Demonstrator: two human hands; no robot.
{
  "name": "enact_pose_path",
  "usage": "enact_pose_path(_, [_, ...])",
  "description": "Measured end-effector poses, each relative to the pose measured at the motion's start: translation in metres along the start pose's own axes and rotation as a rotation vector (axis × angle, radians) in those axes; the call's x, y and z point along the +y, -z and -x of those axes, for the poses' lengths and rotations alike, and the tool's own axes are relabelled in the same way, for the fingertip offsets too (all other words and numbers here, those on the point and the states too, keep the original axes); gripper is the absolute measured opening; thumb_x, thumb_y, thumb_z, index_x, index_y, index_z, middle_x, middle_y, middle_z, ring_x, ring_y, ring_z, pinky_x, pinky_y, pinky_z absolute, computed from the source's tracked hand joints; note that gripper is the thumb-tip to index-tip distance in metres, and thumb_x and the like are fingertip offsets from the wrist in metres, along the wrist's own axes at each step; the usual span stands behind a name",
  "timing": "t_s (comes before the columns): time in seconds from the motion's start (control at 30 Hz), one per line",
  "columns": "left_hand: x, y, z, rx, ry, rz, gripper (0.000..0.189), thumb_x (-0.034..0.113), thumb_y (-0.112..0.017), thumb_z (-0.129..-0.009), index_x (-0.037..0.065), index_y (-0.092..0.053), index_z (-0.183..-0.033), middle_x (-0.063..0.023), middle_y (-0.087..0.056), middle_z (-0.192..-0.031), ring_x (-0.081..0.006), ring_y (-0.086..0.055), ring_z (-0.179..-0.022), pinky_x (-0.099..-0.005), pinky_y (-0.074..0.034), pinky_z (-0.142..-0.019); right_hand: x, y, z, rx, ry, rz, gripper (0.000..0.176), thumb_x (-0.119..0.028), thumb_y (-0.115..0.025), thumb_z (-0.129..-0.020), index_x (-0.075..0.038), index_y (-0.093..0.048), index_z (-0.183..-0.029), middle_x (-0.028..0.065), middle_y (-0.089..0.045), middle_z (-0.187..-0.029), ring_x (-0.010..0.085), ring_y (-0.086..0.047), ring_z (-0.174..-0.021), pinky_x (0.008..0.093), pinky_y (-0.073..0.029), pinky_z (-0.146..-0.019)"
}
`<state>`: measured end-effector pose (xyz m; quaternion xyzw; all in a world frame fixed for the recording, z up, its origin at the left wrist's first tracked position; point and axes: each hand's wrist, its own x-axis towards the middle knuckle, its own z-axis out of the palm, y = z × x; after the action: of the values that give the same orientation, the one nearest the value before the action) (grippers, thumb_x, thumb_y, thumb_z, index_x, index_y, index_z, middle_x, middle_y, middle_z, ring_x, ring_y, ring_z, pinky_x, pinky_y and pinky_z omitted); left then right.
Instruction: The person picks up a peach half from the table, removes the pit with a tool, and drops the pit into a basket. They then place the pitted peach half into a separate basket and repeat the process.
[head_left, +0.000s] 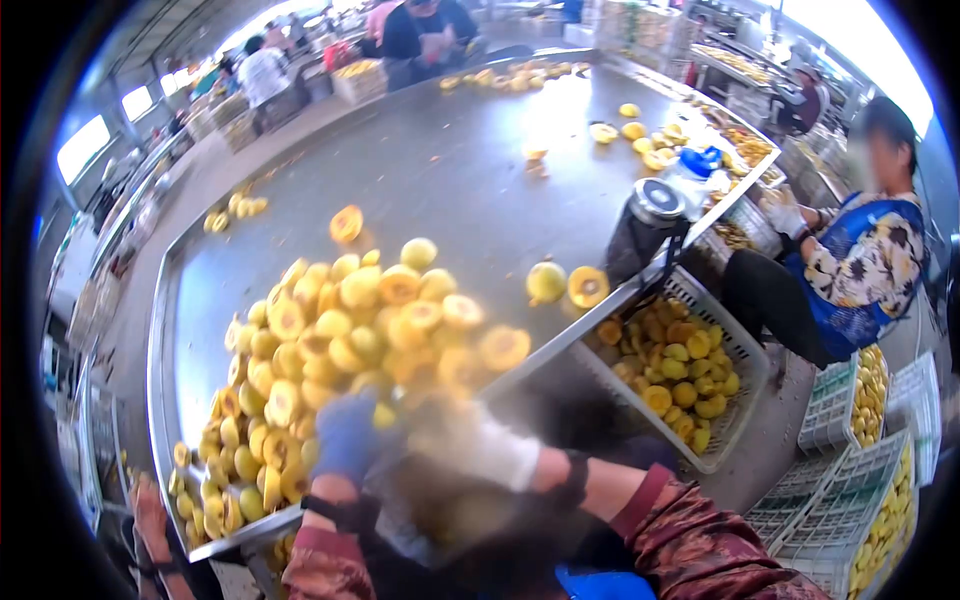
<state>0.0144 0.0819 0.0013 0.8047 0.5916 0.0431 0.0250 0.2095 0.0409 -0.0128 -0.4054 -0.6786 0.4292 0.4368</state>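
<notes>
A large heap of halved yellow fruit [330,330] lies on the near left part of the metal table [450,170]. At its front edge is my left hand [347,435] in a blue-grey glove, touching or close to the fruit, its fingers smeared. My right hand [480,445], in a white glove, is beside it at the table's near edge, strongly blurred. What either hand holds cannot be made out. Two fruit pieces [587,287] lie apart to the right of the heap.
A crate of fruit [745,390] stands below the table's right edge, near a dark bag with a metal-lidded flask [657,200]. A co-worker in a blue apron [870,250] sits at the right. Stacked crates [840,500] stand lower right. Another person's arm [152,520] is lower left.
</notes>
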Motion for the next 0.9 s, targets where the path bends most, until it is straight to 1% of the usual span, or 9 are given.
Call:
enact_pose_path(0.1, [-0.011, 0.007, -0.001, 0.008, -0.152, 0.042, 0.046, 0.052, -0.068, -0.075, 0.014, -0.063, -0.100, -0.0168, -0.067, -0.087, -0.0378, -0.064, -0.080, -0.0462, -0.049, -0.070, 0.003, 0.004, 0.002, -0.036, -0.056, -0.260, 0.043, -0.024, -0.067, -0.086, -0.003, -0.052, -0.121, 0.0257, -0.062, -0.101, 0.0389, -0.061, -0.100, 0.0430, -0.046, -0.087])
enact_pose_path(0.3, [-0.022, 0.017, -0.002, -0.055, -0.323, 0.323, 0.046, 0.031, -0.074, -0.068, 0.009, -0.063, -0.106, -0.0173, -0.066, -0.088, -0.0387, -0.063, -0.083, -0.0437, -0.051, -0.072, 0.012, -0.002, 0.006, -0.025, -0.152, -0.214, 0.052, -0.028, -0.067, -0.085, 0.000, -0.048, -0.126, 0.0277, -0.059, -0.110, 0.0372, -0.057, -0.108, 0.0423, -0.045, -0.090])
enact_pose_path(0.33, [-0.022, 0.019, -0.002, -0.115, -0.272, 0.353, 0.050, 0.031, -0.075, -0.066, 0.009, -0.063, -0.109, -0.0171, -0.066, -0.093, -0.0385, -0.063, -0.088, -0.0430, -0.051, -0.076, 0.009, 0.000, 0.007, 0.057, -0.054, -0.173, 0.055, -0.027, -0.067, -0.085, -0.001, -0.047, -0.129, 0.0233, -0.062, -0.099, 0.0320, -0.062, -0.092, 0.0395, -0.049, -0.081])
enact_pose_path(0.43, [-0.035, 0.003, -0.002, -0.089, -0.282, 0.380, 0.054, 0.029, -0.079, -0.062, 0.010, -0.063, -0.110, -0.0158, -0.066, -0.101, -0.0388, -0.061, -0.096, -0.0440, -0.050, -0.082, -0.014, 0.014, 0.005, -0.098, -0.400, -0.622, 0.053, -0.024, -0.066, -0.088, -0.003, -0.043, -0.131, 0.0045, -0.057, -0.075, 0.0095, -0.051, -0.056, 0.0260, -0.045, -0.051])
enact_pose_path(0.53, [-0.037, 0.002, -0.004, -0.116, -0.270, 0.337, 0.055, 0.030, -0.081, -0.060, 0.009, -0.064, -0.109, -0.0161, -0.066, -0.100, -0.0386, -0.061, -0.095, -0.0446, -0.049, -0.082, -0.020, 0.019, 0.002, -0.116, -0.517, -0.692, 0.048, -0.023, -0.066, -0.089, -0.002, -0.044, -0.126, 0.0028, -0.054, -0.074, 0.0083, -0.049, -0.056, 0.0241, -0.043, -0.049])
enact_pose_path(0.57, [-0.028, 0.017, -0.006, -0.289, -0.170, 0.317, 0.069, 0.040, -0.083, -0.064, 0.003, -0.061, -0.119, -0.0203, -0.062, -0.118, -0.0379, -0.056, -0.112, -0.0427, -0.043, -0.100, -0.034, 0.023, 0.002, -0.074, -0.552, -0.695, 0.039, -0.021, -0.067, -0.089, -0.003, -0.046, -0.116, 0.0018, -0.051, -0.072, 0.0081, -0.048, -0.055, 0.0236, -0.041, -0.047])
enact_pose_path(0.77, [-0.015, 0.025, -0.007, -0.219, -0.111, 0.143, 0.079, 0.041, -0.087, -0.057, 0.002, -0.060, -0.121, -0.0200, -0.063, -0.115, -0.0384, -0.058, -0.109, -0.0430, -0.045, -0.097, -0.023, 0.009, -0.001, -0.023, -0.520, -0.733, 0.027, -0.021, -0.065, -0.091, -0.007, -0.048, -0.107, 0.0006, -0.049, -0.070, 0.0070, -0.046, -0.053, 0.0225, -0.038, -0.045])
enact_pose_path(0.87, [-0.009, 0.029, -0.001, -0.106, 0.017, 0.345, 0.084, 0.036, -0.091, -0.055, -0.001, -0.058, -0.123, -0.0180, -0.066, -0.108, -0.0313, -0.062, -0.105, -0.0397, -0.050, -0.089, -0.012, 0.004, -0.003, -0.015, -0.512, -0.739, 0.025, -0.022, -0.065, -0.091, -0.009, -0.049, -0.106, 0.0000, -0.049, -0.068, 0.0074, -0.046, -0.051, 0.0224, -0.038, -0.045])
enact_pose_path(0.9, [-0.013, 0.023, 0.001, -0.028, 0.041, 0.457, 0.075, 0.031, -0.088, -0.056, 0.002, -0.061, -0.119, -0.0153, -0.067, -0.104, -0.0296, -0.063, -0.100, -0.0387, -0.051, -0.085, -0.012, 0.004, -0.002, -0.001, -0.523, -0.729, 0.026, -0.023, -0.065, -0.091, -0.009, -0.049, -0.106, -0.0001, -0.049, -0.068, 0.0075, -0.047, -0.051, 0.0225, -0.038, -0.045])
